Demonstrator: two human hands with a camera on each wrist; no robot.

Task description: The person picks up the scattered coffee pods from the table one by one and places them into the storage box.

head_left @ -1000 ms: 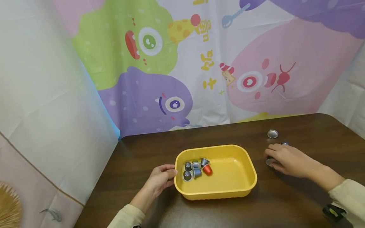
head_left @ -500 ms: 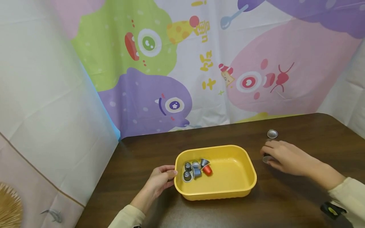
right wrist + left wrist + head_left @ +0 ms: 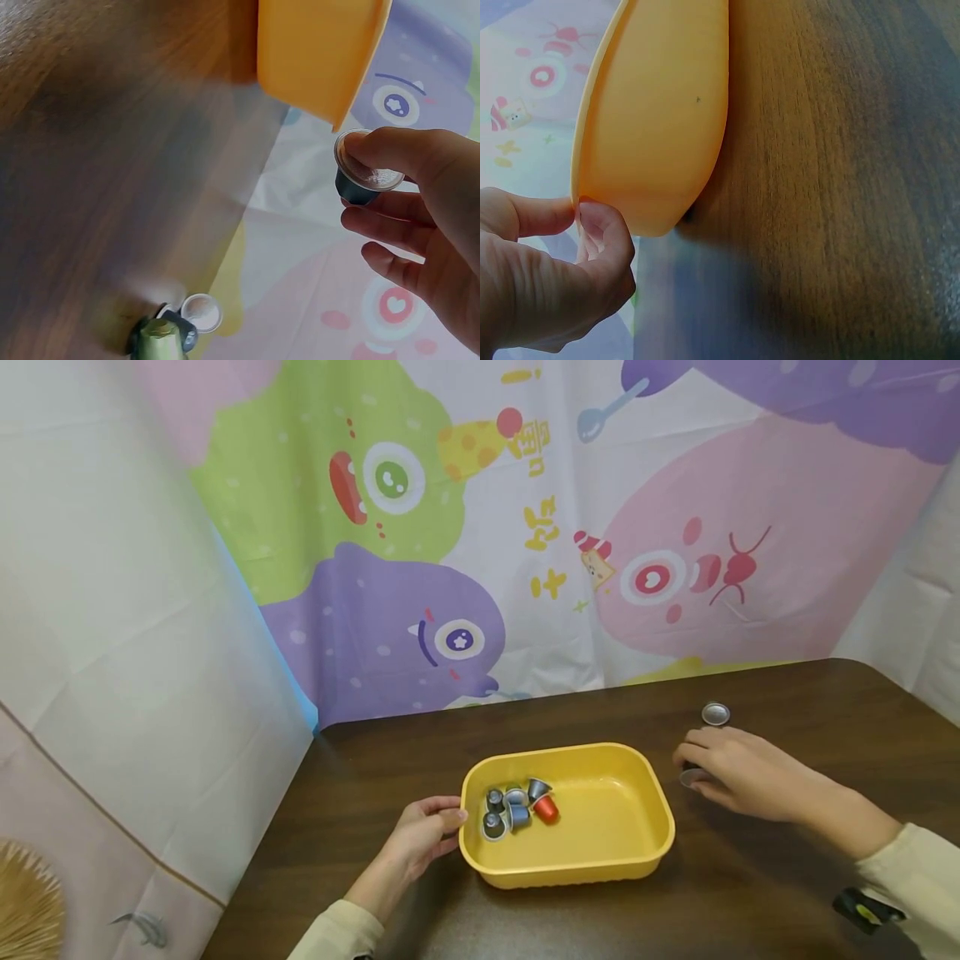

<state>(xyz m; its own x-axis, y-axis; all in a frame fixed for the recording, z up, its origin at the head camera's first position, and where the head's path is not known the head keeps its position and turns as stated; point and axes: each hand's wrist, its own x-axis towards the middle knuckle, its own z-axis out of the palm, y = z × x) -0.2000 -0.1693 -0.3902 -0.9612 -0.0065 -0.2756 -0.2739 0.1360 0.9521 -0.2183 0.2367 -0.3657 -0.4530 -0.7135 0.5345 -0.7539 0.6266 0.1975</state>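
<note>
Capsule [image 3: 356,191] pinched in your right grip [image 3: 742,771], just beside the yellow tray [image 3: 570,872], calls for gentle, even pressure to avoid denting, while your left grip [image 3: 418,837], pinching the tray's left edge, should hold that steady.

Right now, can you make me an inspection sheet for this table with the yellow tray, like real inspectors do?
Surface: brown wood-look table.
Job's things: yellow tray with small capsules at its left end, including a red capsule; more on the table, including a green capsule.
Clutter: nothing seen.
Grippers: left grip pinches the tray's rim; right grip holds a dark capsule, right of the tray.
Cables: nothing seen.
Surroundings: cartoon-print cloth behind; pale cloth on the left.
</note>
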